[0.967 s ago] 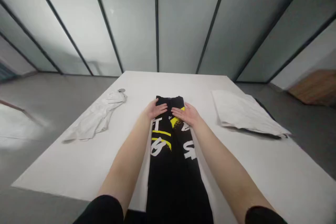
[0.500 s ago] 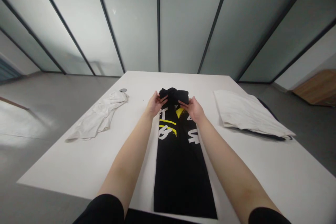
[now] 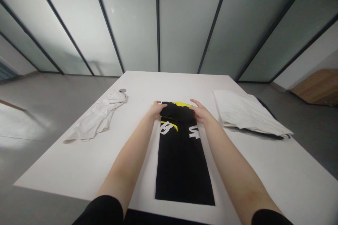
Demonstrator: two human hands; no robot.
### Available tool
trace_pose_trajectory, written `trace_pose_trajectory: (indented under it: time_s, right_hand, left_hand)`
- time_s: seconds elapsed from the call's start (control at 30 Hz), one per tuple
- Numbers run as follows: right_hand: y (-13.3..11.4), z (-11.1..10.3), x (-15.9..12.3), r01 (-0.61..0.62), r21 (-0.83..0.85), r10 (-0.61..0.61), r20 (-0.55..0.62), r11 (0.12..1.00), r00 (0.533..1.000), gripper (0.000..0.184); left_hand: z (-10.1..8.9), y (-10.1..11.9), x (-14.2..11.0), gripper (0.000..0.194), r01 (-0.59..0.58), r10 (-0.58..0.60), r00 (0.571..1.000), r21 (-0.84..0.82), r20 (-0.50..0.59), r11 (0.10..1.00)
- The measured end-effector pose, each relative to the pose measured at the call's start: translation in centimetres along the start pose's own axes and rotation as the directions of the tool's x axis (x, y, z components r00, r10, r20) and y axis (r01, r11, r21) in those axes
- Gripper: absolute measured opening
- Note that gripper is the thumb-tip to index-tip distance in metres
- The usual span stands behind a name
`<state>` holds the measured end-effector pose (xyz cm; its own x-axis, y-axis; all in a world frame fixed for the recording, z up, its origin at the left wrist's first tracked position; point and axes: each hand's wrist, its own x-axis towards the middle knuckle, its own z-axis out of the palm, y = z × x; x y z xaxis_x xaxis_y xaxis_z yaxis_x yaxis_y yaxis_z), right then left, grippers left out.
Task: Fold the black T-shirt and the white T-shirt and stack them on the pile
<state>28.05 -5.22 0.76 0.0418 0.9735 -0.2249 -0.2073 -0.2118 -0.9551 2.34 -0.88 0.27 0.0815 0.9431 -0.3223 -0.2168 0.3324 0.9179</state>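
Black printed garment (image 3: 185,168) is laid flat at the centre of the white table (image 3: 66,172), lengthwise from 6 to 12 o'clock, probably so both long edges can be reached evenly. Its 12 o'clock end is doubled over toward 6 o'clock, yellow print showing at the crease. The doubled part is touched at both sides, likely so its width is held square with the layer below.

Crumpled white garment (image 3: 95,121) is set at 10 o'clock, small grey disc (image 3: 122,90) just beyond its far end. Flat white cloth (image 3: 245,112) is placed at 2 o'clock, dark layer under it; both apparently set aside so the middle is left free for handling.

Left hand (image 3: 155,110) is placed at the left edge, thumb over the cloth, narrow spacing; pinch cannot be told. Right hand (image 3: 201,113) is at the right edge, thumb on the corner, index finger spread wide; lower fingers hidden, hold cannot be told. Both forearms are stretched forward, angled inward, nearly mirrored.
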Motion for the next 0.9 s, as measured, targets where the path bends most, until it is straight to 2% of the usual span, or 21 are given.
trace_pose_trajectory:
  time_s: [0.03, 0.1, 0.13, 0.17, 0.2, 0.23, 0.27, 0.33, 0.4, 0.5, 0.57, 0.6, 0.67, 0.73, 0.8, 0.9]
  right_hand:
    - [-0.4, -0.3, -0.1, 0.002, -0.024, -0.001, 0.023, 1.0, 1.0, 0.076]
    - [-1.4, -1.5, -0.6, 0.01, -0.072, -0.005, 0.067, 0.997, 0.998, 0.075]
    - [-1.8, -2.4, -1.0, 0.011, -0.089, -0.002, 0.1, 0.996, 0.995, 0.072]
    - [-2.2, -3.3, -1.5, 0.005, -0.097, 0.009, 0.14, 0.995, 0.99, 0.069]
    - [-2.5, -4.2, -2.0, -0.013, -0.096, 0.031, 0.189, 0.995, 0.982, 0.064]
    - [-2.6, -5.1, -2.5, -0.047, -0.091, 0.068, 0.236, 0.995, 0.969, 0.059]
    - [-2.6, -5.8, -3.0, -0.095, -0.094, 0.117, 0.279, 0.991, 0.953, 0.056]
    - [-2.2, -6.4, -3.7, -0.179, -0.123, 0.211, 0.344, 0.976, 0.915, 0.052]
    - [-1.7, -6.0, -4.1, -0.202, -0.15, 0.246, 0.382, 0.968, 0.891, 0.054]
    - [-0.9, -4.3, -3.7, -0.154, -0.175, 0.212, 0.385, 0.972, 0.898, 0.06]
    - [-0.7, -2.9, -3.0, -0.095, -0.169, 0.145, 0.314, 0.981, 0.939, 0.059]
    - [-0.6, -2.3, -2.6, -0.045, -0.137, 0.08, 0.26, 0.989, 0.962, 0.059]
    - [-0.4, -1.1, -1.8, 0.083, -0.023, -0.078, 0.144, 0.996, 0.986, 0.061]
    - [-0.3, -0.2, -1.3, 0.177, 0.094, -0.183, 0.06, 0.98, 0.981, 0.068]
    - [-0.2, 0.4, -1.2, 0.178, 0.154, -0.185, 0.031, 0.972, 0.982, 0.074]
    - [-0.1, 0.6, -1.5, 0.078, 0.123, -0.085, 0.055, 0.989, 0.995, 0.083]
  left_hand:
    - [-0.2, 0.4, -0.5, 0.086, 0.01, -0.011, 0.999, 0.017, 0.032, 1.0]
    - [-1.1, 1.7, -1.8, 0.099, 0.044, -0.064, 0.974, 0.096, 0.215, 0.994]
    - [-1.7, 2.5, -2.5, 0.103, 0.059, -0.108, 0.932, 0.15, 0.346, 0.987]
    - [-2.4, 3.1, -3.1, 0.107, 0.069, -0.158, 0.872, 0.204, 0.463, 0.976]
    - [-3.0, 3.7, -3.6, 0.108, 0.079, -0.208, 0.814, 0.251, 0.542, 0.965]
    - [-3.4, 4.1, -4.0, 0.109, 0.095, -0.253, 0.777, 0.289, 0.577, 0.952]
    - [-3.6, 4.3, -4.3, 0.107, 0.118, -0.293, 0.765, 0.323, 0.574, 0.939]
    - [-3.3, 3.9, -4.2, 0.097, 0.171, -0.352, 0.793, 0.374, 0.496, 0.912]
    - [-2.2, 2.8, -3.6, 0.082, 0.19, -0.346, 0.849, 0.38, 0.399, 0.905]
    - [-0.1, 1.0, -2.5, 0.063, 0.114, -0.222, 0.931, 0.349, 0.289, 0.93]
    - [1.0, 0.2, -1.9, 0.055, -0.009, -0.061, 0.976, 0.319, 0.208, 0.948]
    - [1.4, 0.0, -1.7, 0.054, -0.086, 0.039, 0.986, 0.288, 0.165, 0.954]
    - [1.8, 0.0, -1.4, 0.057, -0.232, 0.218, 0.971, 0.169, 0.099, 0.958]
    - [1.9, 0.2, -1.3, 0.069, -0.3, 0.297, 0.951, 0.017, 0.09, 0.954]
    - [1.7, 0.3, -1.5, 0.083, -0.273, 0.282, 0.951, -0.079, 0.127, 0.959]
    - [1.2, 0.3, -1.9, 0.096, -0.186, 0.189, 0.966, -0.034, 0.175, 0.982]
